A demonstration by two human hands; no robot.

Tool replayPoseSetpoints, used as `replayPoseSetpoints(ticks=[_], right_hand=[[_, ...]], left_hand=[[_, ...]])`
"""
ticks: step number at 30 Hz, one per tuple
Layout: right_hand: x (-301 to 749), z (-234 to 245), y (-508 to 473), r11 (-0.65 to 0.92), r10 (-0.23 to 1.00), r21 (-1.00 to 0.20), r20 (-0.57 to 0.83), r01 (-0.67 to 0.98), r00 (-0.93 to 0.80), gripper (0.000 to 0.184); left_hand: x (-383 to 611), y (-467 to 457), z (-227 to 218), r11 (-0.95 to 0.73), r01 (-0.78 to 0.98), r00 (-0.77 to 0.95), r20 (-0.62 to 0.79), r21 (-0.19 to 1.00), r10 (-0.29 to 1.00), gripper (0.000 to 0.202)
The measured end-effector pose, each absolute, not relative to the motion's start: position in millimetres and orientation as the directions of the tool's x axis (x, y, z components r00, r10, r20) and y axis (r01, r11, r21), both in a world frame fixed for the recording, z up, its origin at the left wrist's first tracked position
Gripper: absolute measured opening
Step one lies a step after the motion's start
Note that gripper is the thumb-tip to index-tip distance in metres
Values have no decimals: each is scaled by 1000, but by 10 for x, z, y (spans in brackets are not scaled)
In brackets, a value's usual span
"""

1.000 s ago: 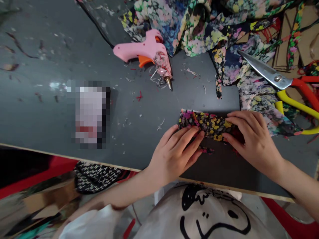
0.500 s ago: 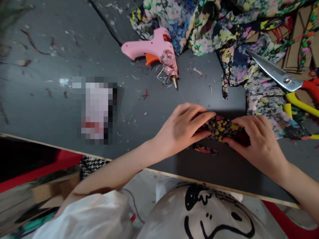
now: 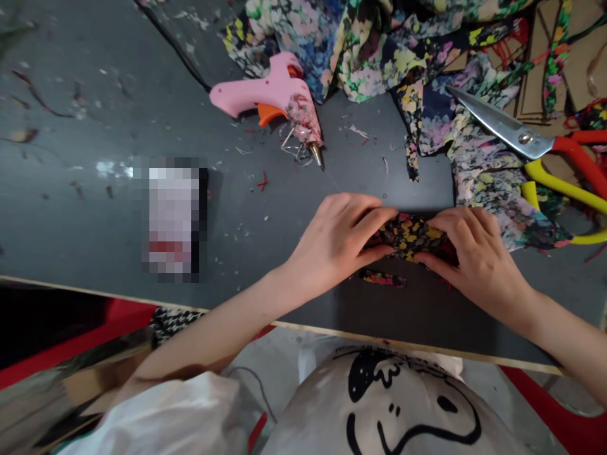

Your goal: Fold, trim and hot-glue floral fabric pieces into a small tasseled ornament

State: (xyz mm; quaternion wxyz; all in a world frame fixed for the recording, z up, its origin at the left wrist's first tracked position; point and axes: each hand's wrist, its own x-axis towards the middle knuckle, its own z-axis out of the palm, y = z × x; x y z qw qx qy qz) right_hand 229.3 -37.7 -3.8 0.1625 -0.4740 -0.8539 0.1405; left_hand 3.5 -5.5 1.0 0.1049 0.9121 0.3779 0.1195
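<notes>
While we look down past our white shirt (image 3: 393, 404) with its black drawing, the pale front edge of the dark grey bench (image 3: 95, 221) runs across just beyond it. Our left hand (image 3: 339, 243) and our right hand (image 3: 474, 262) both rest on the bench a little past that edge, close together. Between them lies a small folded piece of dark floral cloth (image 3: 410, 235), dotted yellow and pink. The left fingers (image 3: 379, 218) are curled around its left end, thumb below and fingertips above, and the right fingers (image 3: 443, 224) are pressed down on its right end, so each hand grips the piece. Just nearer than the piece, a thin floral strip (image 3: 382, 278) lies loose on the bench, under the left thumb.

Further out, bits of thread and dried glue are scattered over the bench. A pink glue gun (image 3: 270, 101) with an orange trigger lies on its side, nozzle pointing toward our hands. To the right, large scissors (image 3: 521, 136) with red and yellow handles rest on top of floral scraps. Along the far side spreads a heap of flowered fabric (image 3: 370, 44), with brown cardboard (image 3: 576, 57) at the far right corner.
</notes>
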Motion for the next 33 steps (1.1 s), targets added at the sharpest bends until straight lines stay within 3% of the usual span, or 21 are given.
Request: replayPoseSetpoints(ticks=[8,16,24,33], right_hand=[[2249,-39,-372,530,848,-296,199,795,-491,29],[2246,12,-399,556,831,-177,115,812,-544,23],[2403,-89,-307,626,777,-277,150,728,-611,31],[2403,-70,-327,615,788,-244,163,750,-593,31]], left_hand=[[164,-40,40,-715,683,701,138,148,699,45],[62,-8,50,-706,690,706,70,157,705,40],[-172,-2,-8,-683,697,683,88,219,725,44],[-253,40,-45,-713,658,711,112,242,694,47]])
